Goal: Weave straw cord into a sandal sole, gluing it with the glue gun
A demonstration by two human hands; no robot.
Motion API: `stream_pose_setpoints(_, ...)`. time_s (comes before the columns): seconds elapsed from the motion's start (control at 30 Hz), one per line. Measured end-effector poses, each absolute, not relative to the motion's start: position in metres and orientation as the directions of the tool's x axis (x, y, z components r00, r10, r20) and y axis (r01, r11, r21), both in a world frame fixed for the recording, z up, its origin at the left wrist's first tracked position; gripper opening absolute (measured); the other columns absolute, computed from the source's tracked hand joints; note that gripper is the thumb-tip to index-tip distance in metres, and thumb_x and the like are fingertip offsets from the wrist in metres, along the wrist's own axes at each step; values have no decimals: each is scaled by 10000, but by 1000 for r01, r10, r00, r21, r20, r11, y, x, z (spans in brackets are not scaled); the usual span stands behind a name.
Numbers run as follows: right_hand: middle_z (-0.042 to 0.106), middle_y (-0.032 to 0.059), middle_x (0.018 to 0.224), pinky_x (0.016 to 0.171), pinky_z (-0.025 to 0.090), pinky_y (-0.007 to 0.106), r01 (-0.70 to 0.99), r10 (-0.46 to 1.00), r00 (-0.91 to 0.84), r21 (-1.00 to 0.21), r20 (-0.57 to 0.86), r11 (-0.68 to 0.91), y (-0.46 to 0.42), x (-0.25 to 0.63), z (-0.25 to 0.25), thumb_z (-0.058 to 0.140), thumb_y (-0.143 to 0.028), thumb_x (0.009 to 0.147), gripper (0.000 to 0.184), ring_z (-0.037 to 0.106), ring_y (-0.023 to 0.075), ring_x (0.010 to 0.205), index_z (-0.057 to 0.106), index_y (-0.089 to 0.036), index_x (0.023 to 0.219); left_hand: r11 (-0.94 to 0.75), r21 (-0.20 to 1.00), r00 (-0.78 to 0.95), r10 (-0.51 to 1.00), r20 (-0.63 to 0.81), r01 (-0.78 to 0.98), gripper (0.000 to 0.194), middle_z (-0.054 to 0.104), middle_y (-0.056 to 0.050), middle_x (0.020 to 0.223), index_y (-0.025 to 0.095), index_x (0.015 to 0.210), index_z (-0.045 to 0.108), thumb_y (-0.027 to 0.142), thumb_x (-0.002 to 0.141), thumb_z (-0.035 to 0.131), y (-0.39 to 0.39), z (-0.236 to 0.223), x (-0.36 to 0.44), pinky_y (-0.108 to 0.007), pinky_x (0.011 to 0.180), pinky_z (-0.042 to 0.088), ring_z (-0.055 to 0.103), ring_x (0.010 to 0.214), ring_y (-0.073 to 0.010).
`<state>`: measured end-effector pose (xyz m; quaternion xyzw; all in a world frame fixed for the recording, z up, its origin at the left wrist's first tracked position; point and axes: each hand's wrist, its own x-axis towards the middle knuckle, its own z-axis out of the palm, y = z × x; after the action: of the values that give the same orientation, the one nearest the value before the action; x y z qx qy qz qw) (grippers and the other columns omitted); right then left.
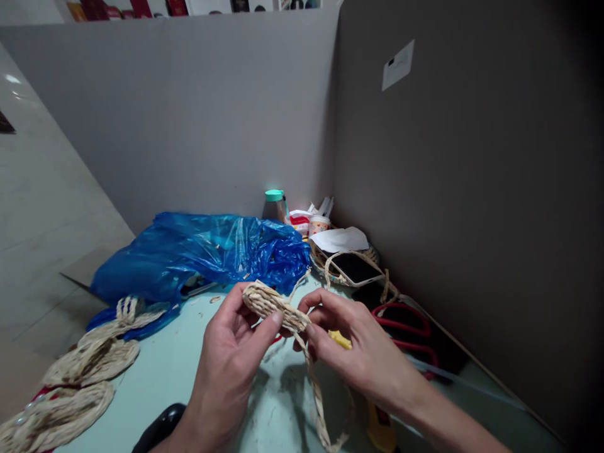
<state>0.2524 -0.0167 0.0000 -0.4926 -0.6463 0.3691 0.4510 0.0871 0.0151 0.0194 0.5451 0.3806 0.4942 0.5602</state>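
A small oblong piece of braided straw cord is held up between both hands over the pale green table. My left hand grips its left part, thumb across the front and fingers behind. At the right end, my right hand pinches the piece between thumb and fingers. A loose length of the same cord hangs from the right end and curves down to the table. Something yellow shows just behind my right hand; it is too covered to name.
Braided straw pieces lie along the left edge. A blue plastic bag spreads across the back. Behind, a bottle with a teal lid stands near a basket holding a phone. Red-handled scissors and a yellow cutter lie at right.
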Motion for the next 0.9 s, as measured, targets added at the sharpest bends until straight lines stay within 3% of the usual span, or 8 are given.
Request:
stream_pose_setpoints(0.37,625,-7,723,654,474,280,221,971,-117,-948,206,228,-16,251,-3,531,-269,899,58,609,170,696,510,-215,905,-70,988,158,983,92,-139,274,659,23,780,222,880,611,324,734,818,8,21,90,-247,694,476,577,751,-166)
stream_pose_setpoints(0.6,712,26,745,629,466,266,129,985,-76,-978,156,165,-16,246,-2,543,-220,820,44,634,170,677,504,-210,838,-75,992,131,987,88,-98,304,680,24,826,232,923,605,326,731,821,2,22,91,-238,712,482,595,788,-168)
stream_pose_setpoints(0.9,625,-1,633,554,380,252,281,985,25,-947,170,156,-12,242,-12,498,-206,702,38,555,156,586,470,-217,725,-111,992,140,983,120,-67,232,648,38,769,225,864,596,287,763,795,5,14,95,-214,677,464,592,742,-146)
